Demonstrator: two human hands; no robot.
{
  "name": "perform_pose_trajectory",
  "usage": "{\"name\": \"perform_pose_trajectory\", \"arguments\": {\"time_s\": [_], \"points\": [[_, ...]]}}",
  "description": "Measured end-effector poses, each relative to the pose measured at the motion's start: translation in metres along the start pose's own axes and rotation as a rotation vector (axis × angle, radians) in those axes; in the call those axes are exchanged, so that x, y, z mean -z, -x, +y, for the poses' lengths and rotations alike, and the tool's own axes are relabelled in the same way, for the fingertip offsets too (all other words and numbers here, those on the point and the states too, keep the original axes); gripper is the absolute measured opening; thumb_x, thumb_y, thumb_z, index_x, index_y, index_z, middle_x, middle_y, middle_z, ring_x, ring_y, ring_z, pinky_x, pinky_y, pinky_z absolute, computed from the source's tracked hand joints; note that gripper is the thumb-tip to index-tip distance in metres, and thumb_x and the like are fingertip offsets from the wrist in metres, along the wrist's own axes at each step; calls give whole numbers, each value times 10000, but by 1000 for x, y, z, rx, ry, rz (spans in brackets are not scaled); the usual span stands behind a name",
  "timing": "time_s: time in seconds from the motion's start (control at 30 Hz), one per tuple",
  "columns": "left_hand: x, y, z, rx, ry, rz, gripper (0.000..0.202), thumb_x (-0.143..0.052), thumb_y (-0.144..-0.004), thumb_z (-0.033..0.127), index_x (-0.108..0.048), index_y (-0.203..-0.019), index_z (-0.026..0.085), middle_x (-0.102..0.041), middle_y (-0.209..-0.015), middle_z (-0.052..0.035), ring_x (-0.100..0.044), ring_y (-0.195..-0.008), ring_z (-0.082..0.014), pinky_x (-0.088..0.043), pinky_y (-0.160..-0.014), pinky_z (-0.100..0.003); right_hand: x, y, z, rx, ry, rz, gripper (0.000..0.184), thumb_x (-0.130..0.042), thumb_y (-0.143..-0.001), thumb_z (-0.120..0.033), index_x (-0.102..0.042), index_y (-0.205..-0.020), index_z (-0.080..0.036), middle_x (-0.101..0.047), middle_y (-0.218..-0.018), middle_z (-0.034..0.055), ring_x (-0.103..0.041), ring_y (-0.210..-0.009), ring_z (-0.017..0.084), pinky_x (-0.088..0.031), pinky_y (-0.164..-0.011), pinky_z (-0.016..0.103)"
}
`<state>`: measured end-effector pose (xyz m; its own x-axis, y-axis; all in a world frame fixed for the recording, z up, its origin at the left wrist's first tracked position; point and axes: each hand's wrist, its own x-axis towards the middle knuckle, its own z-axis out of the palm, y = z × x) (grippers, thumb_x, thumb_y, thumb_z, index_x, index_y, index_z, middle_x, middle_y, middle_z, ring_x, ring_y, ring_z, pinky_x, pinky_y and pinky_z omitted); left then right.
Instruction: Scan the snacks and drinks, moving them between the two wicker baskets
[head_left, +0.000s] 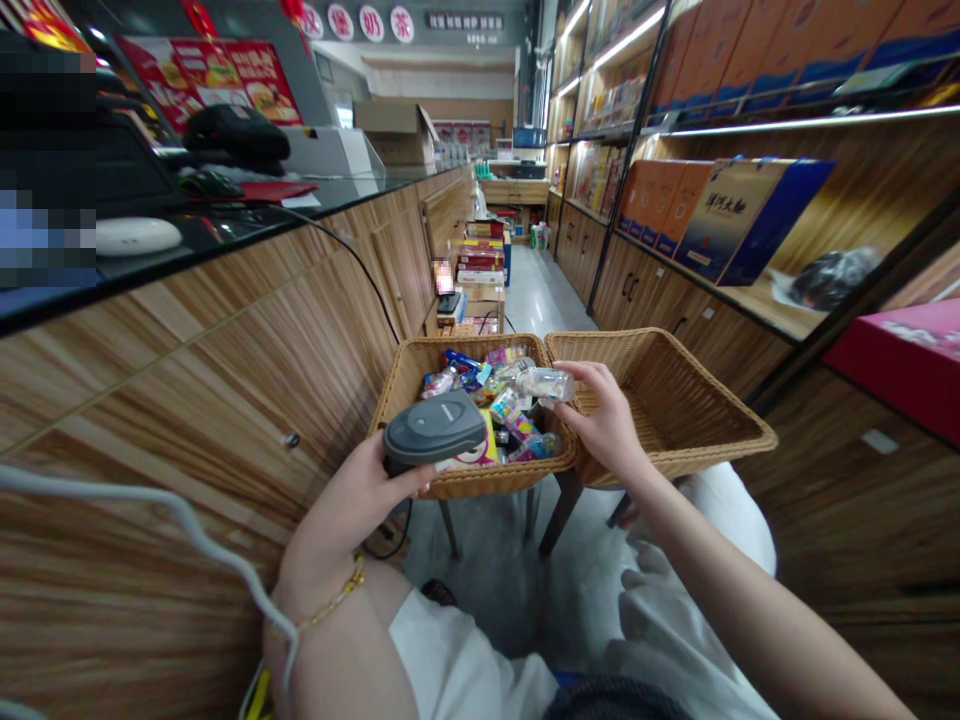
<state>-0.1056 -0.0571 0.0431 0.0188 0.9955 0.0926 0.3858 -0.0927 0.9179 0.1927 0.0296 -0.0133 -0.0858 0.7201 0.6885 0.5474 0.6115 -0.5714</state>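
My left hand (379, 488) is wrapped round a dark grey handheld barcode scanner (435, 428), which is over the near left part of the left wicker basket (480, 486). Small colourful packaged items (517, 425) fill that basket, and the scanner hides some of them. In my right hand (604, 415) is a small clear plastic package (545, 384), pinched above the basket's right side; its contents are too small to make out. The right wicker basket (697, 425) adjoins the left one, and its woven inner walls and bottom show.
A wood-panelled counter (300, 350) runs along the left, with a cable hanging down it. Shelves with orange boxes (660, 205) and a blue-and-gold gift bag (750, 220) line the right. Stacked boxes (480, 260) stand beyond the baskets, beside the aisle floor (540, 290).
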Motion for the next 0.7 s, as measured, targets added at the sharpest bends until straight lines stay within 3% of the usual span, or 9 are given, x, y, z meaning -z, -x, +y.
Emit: {"name": "perform_pose_trajectory", "arguments": {"time_s": [0.17, 0.3, 0.43, 0.53, 0.7], "points": [[3, 3, 2, -8, 14, 60, 316, -818, -655, 409, -651, -845, 219, -740, -746, -29, -697, -733, -253, -610, -655, -334, 29, -17, 19, -21, 282, 199, 506, -684, -853, -257, -639, -1352, -331, -627, -1320, 97, -547, -1232, 339, -433, -1069, 585], [5, 6, 3, 0, 33, 79, 306, -801, -660, 390, -646, -863, 222, -747, -760, -37, -733, -867, -292, -623, -677, -334, 35, -24, 27, 22, 348, 153, 469, -683, -883, -288, -656, -1347, -351, -598, -1399, 98, -508, -1275, 358, -410, -1068, 612], [4, 6, 4, 15, 46, 76, 337, -808, -657, 406, -645, -884, 218, -753, -779, -39, -735, -874, -294, -625, -673, -336, 22, -24, 22, 91, 297, 12, 355, -678, -906, -270, -718, -1257, -305, -665, -1319, 103, -544, -1227, 338, -437, -1058, 581], [5, 5, 4, 6, 46, 82, 326, -810, -653, 404, -639, -863, 222, -737, -749, -29, -729, -867, -292, -623, -692, -340, 8, -23, 13, 116, 281, -171, 301, -691, -909, -266, -745, -1205, -280, -686, -1296, 106, -552, -1212, 342, -456, -1036, 579], [9, 6, 4, -14, 23, 110, 320, -817, -642, 417, -625, -815, 230, -664, -636, 5, -665, -685, -242, -587, -611, -314, -15, -26, -8, 197, 277, -536, 452, -768, -866, -284, -706, -1314, -265, -673, -1342, 110, -550, -1227, 342, -463, -1051, 563]]}}
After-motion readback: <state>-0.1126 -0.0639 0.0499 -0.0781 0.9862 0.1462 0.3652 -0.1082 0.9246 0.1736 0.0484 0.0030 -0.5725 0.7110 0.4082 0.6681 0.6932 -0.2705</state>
